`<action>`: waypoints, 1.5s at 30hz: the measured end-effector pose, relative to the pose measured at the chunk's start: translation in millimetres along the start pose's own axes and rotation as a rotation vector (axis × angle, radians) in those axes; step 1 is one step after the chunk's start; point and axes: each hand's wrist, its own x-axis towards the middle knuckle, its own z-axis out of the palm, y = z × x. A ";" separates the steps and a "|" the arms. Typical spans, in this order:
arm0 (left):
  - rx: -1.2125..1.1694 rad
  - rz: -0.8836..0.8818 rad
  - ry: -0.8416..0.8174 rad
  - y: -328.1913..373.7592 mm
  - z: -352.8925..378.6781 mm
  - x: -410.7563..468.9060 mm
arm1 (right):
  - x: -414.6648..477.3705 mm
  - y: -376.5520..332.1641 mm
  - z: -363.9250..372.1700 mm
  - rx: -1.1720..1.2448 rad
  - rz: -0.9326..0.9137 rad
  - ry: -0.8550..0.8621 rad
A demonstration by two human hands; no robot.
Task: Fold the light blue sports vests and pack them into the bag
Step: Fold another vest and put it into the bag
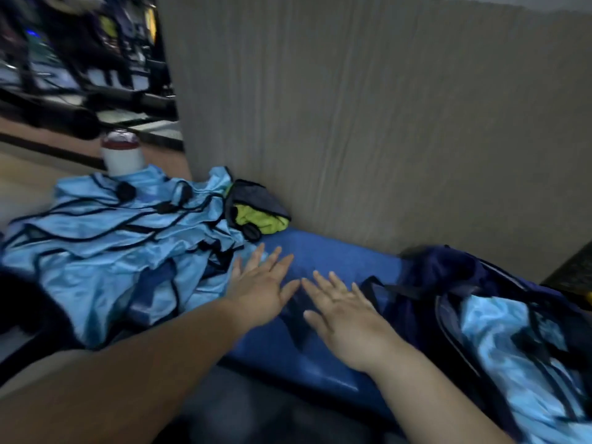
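A grey wall [352,123] stood behind everything, and the blue bench [336,261] ran along its foot, across your view from left to right. On the left end of the bench lay the pile [105,248] of unfolded light blue vests, black-trimmed and tangled, sprawled with its long side along the bench. At the right end sat the dark bag [448,277], its mouth open towards you, with some light blue vests [499,331] already inside it. Between pile and bag was a bare stretch of bench, and both your hands were out over that stretch. Your left hand [262,283] was spread flat, fingers straight, gripping nothing, and its fingertips reached just to the near edge of the pile. Your right hand [346,315] was equally flat and empty, just beside the left and nearer the bag's strap. Blur made it impossible to tell whether either palm was touching the bench. So the next vest lay to your left and slightly ahead, closest to your left hand, and I judged that hand best placed to draw one onto the bare stretch for folding. Against the wall behind the pile sat a dark pouch [256,213] with yellow-green cloth showing, and a white cup [121,155] stood at the pile's far side.
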 end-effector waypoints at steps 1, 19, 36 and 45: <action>0.004 -0.038 -0.009 -19.0 -4.6 -5.0 | 10.1 -10.3 7.2 0.000 -0.015 -0.022; -0.038 -0.249 0.085 -190.0 -25.4 -33.8 | 137.1 -131.5 29.3 0.023 0.118 0.192; -0.204 -0.383 0.363 -232.1 -40.9 -20.7 | 278.7 -203.7 -28.0 0.380 0.074 0.131; -0.225 -0.406 0.452 -232.4 -45.5 -20.1 | 265.4 -189.6 -9.5 0.889 0.161 0.498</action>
